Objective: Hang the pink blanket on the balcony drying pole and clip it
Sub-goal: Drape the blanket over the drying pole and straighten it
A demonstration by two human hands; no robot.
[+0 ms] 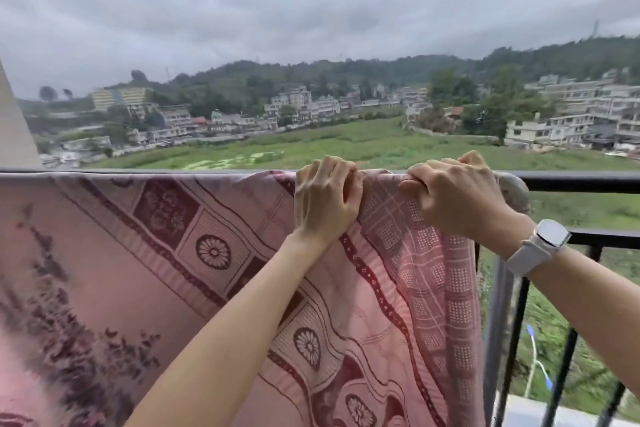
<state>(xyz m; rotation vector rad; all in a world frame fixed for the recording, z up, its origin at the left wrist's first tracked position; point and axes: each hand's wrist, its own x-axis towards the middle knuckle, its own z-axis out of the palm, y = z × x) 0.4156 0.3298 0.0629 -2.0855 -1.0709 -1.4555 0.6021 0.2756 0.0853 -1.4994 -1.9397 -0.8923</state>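
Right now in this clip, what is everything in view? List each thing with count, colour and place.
Patterned pink blanket: one, pink with dark red motifs, draped over the pole, filling the left and centre.
Dark metal drying pole: one, black, horizontal, bare at the right.
Black metal balcony railing: one, lower right, beyond the blanket's edge.
Clip: none clearly visible; a greyish object behind the right hand is unclear.
White smartwatch: one, on the right wrist.
Background: green field, pale buildings, wooded hills, grey sky.
Hands: left hand and right hand, both gripping the blanket's top edge at the pole.
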